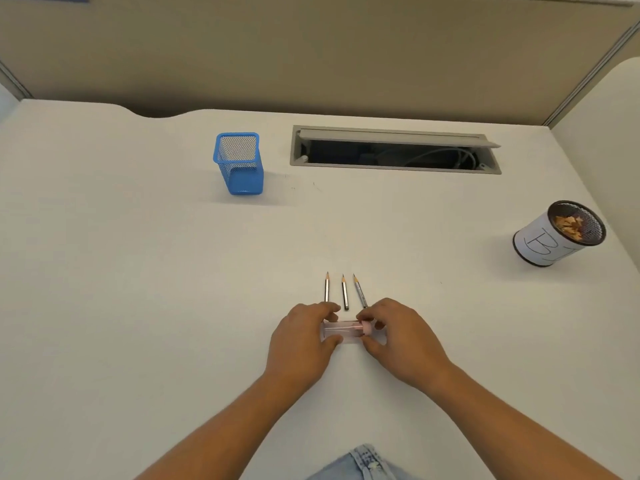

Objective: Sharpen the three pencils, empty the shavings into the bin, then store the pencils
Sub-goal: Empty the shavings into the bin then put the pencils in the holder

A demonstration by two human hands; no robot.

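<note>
Three short pencils lie side by side on the white desk, tips pointing away from me: a left pencil (326,287), a middle pencil (344,292) and a right pencil (359,291). Just in front of them a pink transparent sharpener (344,330) lies on its side. My left hand (301,341) grips its clear body between thumb and fingers. My right hand (401,337) pinches its pink cap end. A blue mesh pencil holder (239,164) stands at the back left. A round bin (557,233) wrapped in white paper, with shavings inside, stands at the right.
An open cable tray (394,150) with cords is set into the desk at the back. A beige partition wall runs behind the desk. The desk edge is near my lap, where denim (363,465) shows.
</note>
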